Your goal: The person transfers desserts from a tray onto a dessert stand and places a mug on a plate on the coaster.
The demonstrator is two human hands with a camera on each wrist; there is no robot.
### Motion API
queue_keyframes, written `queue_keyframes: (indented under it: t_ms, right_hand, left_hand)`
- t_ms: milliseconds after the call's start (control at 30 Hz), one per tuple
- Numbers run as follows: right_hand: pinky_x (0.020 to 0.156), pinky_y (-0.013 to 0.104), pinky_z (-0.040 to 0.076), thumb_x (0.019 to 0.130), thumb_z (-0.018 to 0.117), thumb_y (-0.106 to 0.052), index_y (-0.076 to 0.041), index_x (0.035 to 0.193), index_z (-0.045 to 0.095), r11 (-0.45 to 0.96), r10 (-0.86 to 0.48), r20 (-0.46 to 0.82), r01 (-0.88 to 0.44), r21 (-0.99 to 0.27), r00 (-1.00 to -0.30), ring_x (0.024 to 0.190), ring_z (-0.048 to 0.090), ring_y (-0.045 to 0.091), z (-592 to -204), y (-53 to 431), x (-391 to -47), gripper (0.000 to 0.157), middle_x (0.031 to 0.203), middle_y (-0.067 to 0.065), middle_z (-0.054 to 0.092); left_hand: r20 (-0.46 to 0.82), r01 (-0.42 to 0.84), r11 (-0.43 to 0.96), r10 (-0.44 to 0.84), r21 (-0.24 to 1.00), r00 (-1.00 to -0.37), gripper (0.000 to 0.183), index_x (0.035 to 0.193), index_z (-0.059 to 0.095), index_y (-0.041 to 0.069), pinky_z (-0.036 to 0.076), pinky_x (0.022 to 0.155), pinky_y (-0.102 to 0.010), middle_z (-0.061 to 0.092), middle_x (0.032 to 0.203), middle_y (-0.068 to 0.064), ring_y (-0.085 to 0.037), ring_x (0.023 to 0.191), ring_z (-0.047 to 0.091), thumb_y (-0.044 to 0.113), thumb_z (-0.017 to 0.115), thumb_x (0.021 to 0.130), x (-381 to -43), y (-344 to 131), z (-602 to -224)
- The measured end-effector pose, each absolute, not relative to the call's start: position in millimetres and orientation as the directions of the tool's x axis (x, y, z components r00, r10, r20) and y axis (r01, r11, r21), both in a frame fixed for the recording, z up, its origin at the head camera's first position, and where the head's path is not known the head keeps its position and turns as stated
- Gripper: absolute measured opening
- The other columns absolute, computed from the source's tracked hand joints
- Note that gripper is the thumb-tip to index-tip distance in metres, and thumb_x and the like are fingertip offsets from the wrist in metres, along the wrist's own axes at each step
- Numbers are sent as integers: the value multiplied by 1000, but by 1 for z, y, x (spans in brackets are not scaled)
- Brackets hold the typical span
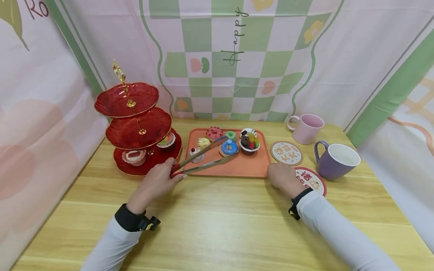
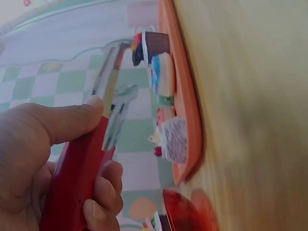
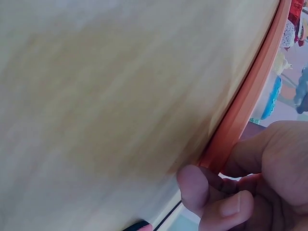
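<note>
My left hand [image 1: 156, 182] grips the red handle of a pair of tongs [image 2: 79, 168]. Spread apart, the tongs' arms reach over the orange tray [image 1: 244, 167], their tips near a blue-iced doughnut [image 1: 229, 147], with nothing held between them. At the tray's front right corner, my right hand [image 1: 282, 177] pinches the rim between thumb and fingers. Also on the tray are a pink doughnut [image 1: 214, 132], a green ring [image 1: 231, 135], a fruit-topped chocolate cupcake [image 1: 249, 146], a yellow-topped cake [image 1: 203, 142] and a cherry-topped cupcake [image 1: 196, 155], partly behind the tongs.
Left of the tray stands a three-tier red stand [image 1: 127, 98]; its bottom tier holds a pink cupcake [image 1: 134, 157] and a fruit-topped cupcake [image 1: 167, 141]. A pink mug [image 1: 306, 130], a purple mug [image 1: 335, 163], a round coaster [image 1: 286, 153] and a red-rimmed coaster [image 1: 313, 180] are at right.
</note>
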State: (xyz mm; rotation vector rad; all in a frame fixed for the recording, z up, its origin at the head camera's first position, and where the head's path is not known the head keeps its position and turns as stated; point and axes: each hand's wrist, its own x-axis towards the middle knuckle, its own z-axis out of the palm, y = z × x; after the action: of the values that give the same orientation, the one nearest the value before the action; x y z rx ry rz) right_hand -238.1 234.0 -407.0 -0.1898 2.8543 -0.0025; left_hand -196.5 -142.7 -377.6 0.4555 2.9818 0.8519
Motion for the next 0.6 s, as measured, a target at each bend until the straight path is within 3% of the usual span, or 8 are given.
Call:
queue_keyframes:
  t_ms: [600]
  right_hand:
    - [48,37,42,82,53,1,-5,77,58,984,-168,-255,-177,13,-952,63,49,26,-408,232,-237,9,72,10,52]
  left_hand:
    - [3,220,805,261,550,-965,34,100,54,7,36,51,-30,50,69,-4,-19,59,46,30,71,83,-212,-105,-376]
